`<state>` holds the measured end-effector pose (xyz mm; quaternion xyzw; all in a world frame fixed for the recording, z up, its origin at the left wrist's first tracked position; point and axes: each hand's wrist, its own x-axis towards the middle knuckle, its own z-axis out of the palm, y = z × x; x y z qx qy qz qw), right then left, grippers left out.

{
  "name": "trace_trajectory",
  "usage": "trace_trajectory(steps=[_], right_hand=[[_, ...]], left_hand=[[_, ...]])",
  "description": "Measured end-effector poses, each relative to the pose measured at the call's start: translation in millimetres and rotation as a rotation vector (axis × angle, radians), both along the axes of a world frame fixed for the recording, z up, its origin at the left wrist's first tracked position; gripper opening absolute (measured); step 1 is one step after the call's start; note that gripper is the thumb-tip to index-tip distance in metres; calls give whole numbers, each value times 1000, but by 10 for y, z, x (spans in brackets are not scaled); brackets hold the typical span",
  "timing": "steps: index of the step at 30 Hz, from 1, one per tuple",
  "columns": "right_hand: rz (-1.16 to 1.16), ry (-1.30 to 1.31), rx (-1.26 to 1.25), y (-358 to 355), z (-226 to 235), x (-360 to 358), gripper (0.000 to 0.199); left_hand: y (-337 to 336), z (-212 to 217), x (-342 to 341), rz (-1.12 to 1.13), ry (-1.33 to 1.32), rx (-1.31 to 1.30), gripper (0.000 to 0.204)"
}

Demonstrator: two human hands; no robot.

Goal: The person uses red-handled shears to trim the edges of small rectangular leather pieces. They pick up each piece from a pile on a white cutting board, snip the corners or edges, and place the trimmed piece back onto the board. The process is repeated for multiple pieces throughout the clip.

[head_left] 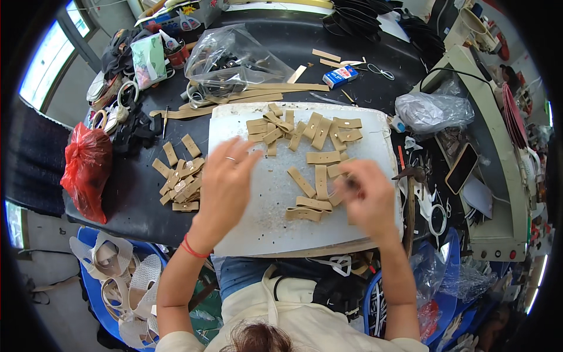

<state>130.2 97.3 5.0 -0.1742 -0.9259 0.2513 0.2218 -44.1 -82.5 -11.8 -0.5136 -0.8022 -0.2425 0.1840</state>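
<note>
Tan strap loops (322,157), several with a small metal piece on them, lie scattered over the white board (272,205). My left hand (226,179) hovers above the board's left part. Its fingers are partly blurred but look apart, and nothing shows in them. Over the loops at the board's right side, my right hand (372,199) is closed around something small and dark (352,185) that I cannot make out. Left of the board, a pile of similar tan pieces (182,182) rests on the black tabletop (135,202).
A hammer (410,173) and a phone (461,168) are at the right. Behind the board are long tan strips (281,91), a clear plastic bag (234,56) and a small blue box (340,76). A red bag (88,170) sits far left, above a blue bin (88,237) of light-coloured pieces.
</note>
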Motion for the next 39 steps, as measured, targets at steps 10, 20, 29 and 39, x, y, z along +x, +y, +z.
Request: trace_trajectory(steps=[10, 20, 29, 39], right_hand=[[-41, -78, 187, 749, -169, -378, 21], [80, 250, -316, -766, 128, -53, 28], [174, 90, 55, -708, 77, 86, 30], [361, 141, 380, -533, 30, 124, 28]], left_hand=[[-195, -28, 276, -165, -212, -164, 25], [-90, 50, 1008, -263, -1353, 551, 42], [-308, 179, 799, -360, -2075, 518, 39], [-421, 176, 754, -377, -2073, 274, 39]])
